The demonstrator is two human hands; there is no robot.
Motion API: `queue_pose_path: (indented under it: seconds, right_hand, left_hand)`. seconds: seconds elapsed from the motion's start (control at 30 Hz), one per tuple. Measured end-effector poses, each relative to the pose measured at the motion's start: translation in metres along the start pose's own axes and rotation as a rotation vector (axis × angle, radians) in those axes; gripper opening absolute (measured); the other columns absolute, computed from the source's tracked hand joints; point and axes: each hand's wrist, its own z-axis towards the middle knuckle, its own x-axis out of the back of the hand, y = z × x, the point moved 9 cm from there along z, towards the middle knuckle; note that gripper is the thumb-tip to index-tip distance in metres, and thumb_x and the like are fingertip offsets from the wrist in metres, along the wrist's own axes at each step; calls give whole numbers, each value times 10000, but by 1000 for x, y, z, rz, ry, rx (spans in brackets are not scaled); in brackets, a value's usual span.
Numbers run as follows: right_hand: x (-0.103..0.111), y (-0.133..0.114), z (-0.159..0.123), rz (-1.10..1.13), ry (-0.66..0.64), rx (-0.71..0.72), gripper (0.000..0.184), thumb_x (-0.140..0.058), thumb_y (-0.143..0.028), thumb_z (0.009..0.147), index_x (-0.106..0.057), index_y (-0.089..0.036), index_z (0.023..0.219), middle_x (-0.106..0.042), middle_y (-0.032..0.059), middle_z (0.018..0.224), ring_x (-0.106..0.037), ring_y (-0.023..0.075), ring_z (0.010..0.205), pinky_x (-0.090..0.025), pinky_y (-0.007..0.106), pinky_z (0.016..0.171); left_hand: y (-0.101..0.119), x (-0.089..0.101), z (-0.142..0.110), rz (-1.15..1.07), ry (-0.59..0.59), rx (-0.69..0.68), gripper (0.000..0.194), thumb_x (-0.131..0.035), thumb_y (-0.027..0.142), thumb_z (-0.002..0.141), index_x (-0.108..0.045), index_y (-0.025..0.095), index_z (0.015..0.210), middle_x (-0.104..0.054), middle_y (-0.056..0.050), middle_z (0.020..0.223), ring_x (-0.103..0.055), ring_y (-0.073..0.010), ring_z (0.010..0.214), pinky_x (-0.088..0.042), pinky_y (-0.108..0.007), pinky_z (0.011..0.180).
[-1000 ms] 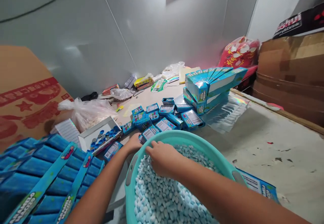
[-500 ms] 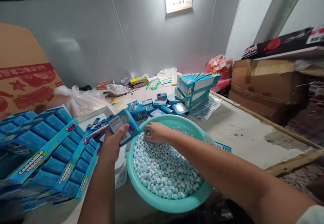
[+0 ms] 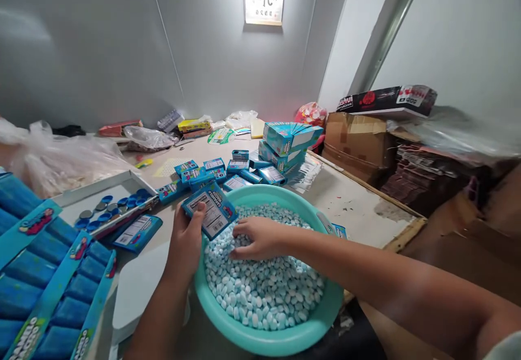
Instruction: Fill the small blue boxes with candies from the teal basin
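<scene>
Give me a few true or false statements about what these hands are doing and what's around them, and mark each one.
The left hand holds a blue box. True.
The right hand also holds a box. False: it is open, resting on pale blue candies.
The candies lie in a teal basin. True.
The white tray holds red discs. False: its discs are blue and grey.
A stack of blue boxes stands beyond the basin. True.
</scene>
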Motion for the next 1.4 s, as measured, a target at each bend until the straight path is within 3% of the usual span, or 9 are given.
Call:
queue_pose_path:
  seconds: [0.27,0.43,0.53,0.67,0.8,0.93,1.03,1.17,1.4]
  right_hand:
    - [-2,-18,-55,-40,-39,51,414,-646,-605,861,-711,-238,1041,-693,63,978,-623,240,909,-438,334,776]
    - [-8,-27,-67,-69,-61,80,796,-619,-757,790,-542,-277,1420,-620,130,1273,-564,331,1156,-400,490,1061]
    - [-12,-27,-64,-66,-61,87,876,-609,-792,769,-484,-297,1481,-579,142,1343,-528,355,1239,-365,522,1118]
    - [-11,5,-48,-130,-41,10,847,-641,-795,749,-572,-257,1400,-552,167,1391,-475,384,1329,-358,556,1136]
    - [-2,55,-28,-175,27,-159,978,-733,-752,685,-511,-215,1471,-307,200,1628,-181,439,1527,-233,611,1209]
    - [-4,73,-19,-75,6,-246,1029,-757,-643,715,-374,-219,1570,-309,211,1629,-240,408,1520,-253,593,1206]
    - [-3,62,-18,106,67,-222,934,-731,-652,749,-463,-198,1520,-464,189,1536,-382,379,1445,-306,553,1185]
    - [-8,56,-14,546,164,-270,609,-622,-599,871,-619,-237,1361,-597,109,1432,-541,301,1312,-423,445,1096]
    - [-29,53,-12,944,482,-554,371,-561,-552,859,-694,-210,918,-735,46,1041,-620,276,1106,-432,397,1024]
  left_hand:
    - [13,-10,-6,65,-43,-30,561,-864,459,631,-586,250,1071,-688,-26,944,-697,-237,900,-568,-317,785]
    - [7,-12,-7,123,-70,2,524,-863,426,631,-591,253,1043,-688,-23,893,-693,-235,850,-558,-318,761]
    - [5,-16,-10,212,-108,-21,488,-839,403,691,-589,265,1087,-699,-30,957,-694,-230,884,-548,-307,774]
    - [3,-17,-14,277,-121,-33,472,-841,380,702,-607,278,1100,-705,-33,966,-691,-233,863,-537,-292,719]
    - [5,-13,-14,318,-89,-52,502,-856,397,681,-624,287,1112,-707,-35,966,-678,-227,789,-513,-279,618]
    - [7,-22,-14,187,-196,-81,524,-844,442,696,-617,286,1142,-709,-29,977,-698,-230,857,-562,-282,695]
    - [4,-26,-12,79,-207,-45,683,-848,471,692,-590,286,1297,-725,-54,1080,-712,-264,975,-596,-335,811]
    - [-5,-30,-6,218,-192,11,920,-835,491,721,-440,268,1521,-714,-100,1239,-679,-316,1147,-559,-436,985]
    - [16,-36,-12,509,-229,-147,479,-714,487,837,-633,257,1249,-740,-73,1140,-715,-288,1025,-588,-389,862]
